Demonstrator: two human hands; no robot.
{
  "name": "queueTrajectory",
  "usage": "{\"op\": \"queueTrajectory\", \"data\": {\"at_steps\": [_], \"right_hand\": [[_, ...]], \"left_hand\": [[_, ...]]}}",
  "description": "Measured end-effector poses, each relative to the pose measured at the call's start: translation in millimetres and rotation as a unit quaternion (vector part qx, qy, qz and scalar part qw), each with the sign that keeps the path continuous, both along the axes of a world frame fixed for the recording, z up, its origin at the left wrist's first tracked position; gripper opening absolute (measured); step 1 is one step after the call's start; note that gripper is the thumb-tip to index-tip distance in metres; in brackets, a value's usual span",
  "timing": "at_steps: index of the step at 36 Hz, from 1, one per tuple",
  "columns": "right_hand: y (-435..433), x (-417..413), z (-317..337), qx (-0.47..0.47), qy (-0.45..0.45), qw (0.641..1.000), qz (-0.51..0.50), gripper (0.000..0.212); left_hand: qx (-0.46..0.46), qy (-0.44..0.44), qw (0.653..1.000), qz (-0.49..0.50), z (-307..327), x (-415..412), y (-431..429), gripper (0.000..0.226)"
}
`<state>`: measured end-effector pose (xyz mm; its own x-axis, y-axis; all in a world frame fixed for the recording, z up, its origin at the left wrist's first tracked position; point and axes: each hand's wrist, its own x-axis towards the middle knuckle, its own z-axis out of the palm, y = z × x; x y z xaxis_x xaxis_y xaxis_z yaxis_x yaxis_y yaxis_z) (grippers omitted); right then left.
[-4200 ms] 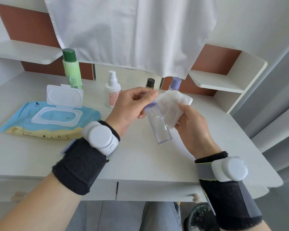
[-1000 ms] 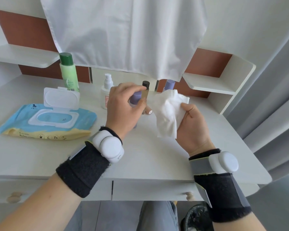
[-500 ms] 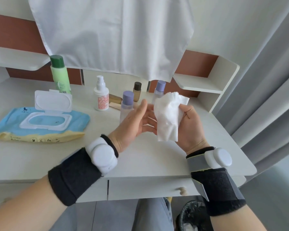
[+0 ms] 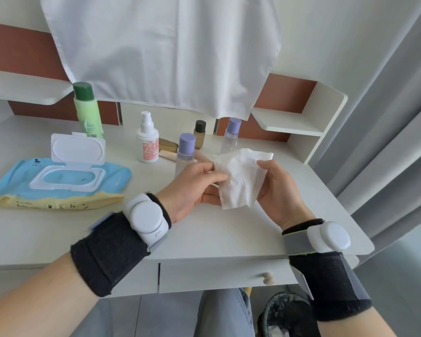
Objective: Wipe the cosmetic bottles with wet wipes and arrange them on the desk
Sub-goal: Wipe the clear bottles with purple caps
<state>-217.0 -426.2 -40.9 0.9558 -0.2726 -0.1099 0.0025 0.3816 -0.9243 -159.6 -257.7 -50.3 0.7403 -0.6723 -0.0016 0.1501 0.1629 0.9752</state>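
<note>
- Left hand and right hand each pinch an edge of the wipe, spreading it between them.
- The nearest bottle stands upright just behind the left hand.

1. A white cloth hangs down at the back, covering the middle.
2. A small white shelf sits on each side, the left shelf and the right shelf, against a reddish-brown panel.
3. A grey curtain hangs at the right.
4. A bin lined with a black bag stands on the floor, lower right.
</note>
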Motion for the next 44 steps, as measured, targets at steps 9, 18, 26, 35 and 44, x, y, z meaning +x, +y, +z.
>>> {"op": "queueTrajectory", "data": {"at_steps": [9,18,26,35,44], "right_hand": [[-11,-5,-4,-0.038,-0.004,0.997,0.06,0.031],[-20,-7,-7,-0.118,-0.037,0.987,0.104,0.029],[-22,-6,-9,-0.083,-0.05,0.994,0.044,0.024],[-21,-7,-6,-0.084,-0.071,0.993,0.053,0.06],[-25,-8,-3,-0.013,-0.038,0.998,0.049,0.039]], "left_hand": [[0.003,-0.011,0.999,0.04,-3,4,0,0.016],[0.006,-0.044,0.996,0.073,-7,6,1,0.015],[-0.01,-0.098,0.992,0.075,-9,5,-1,0.02],[-0.013,-0.173,0.976,0.129,-11,6,-1,0.032],[-0.005,-0.184,0.977,0.11,-8,3,1,0.037]]}}
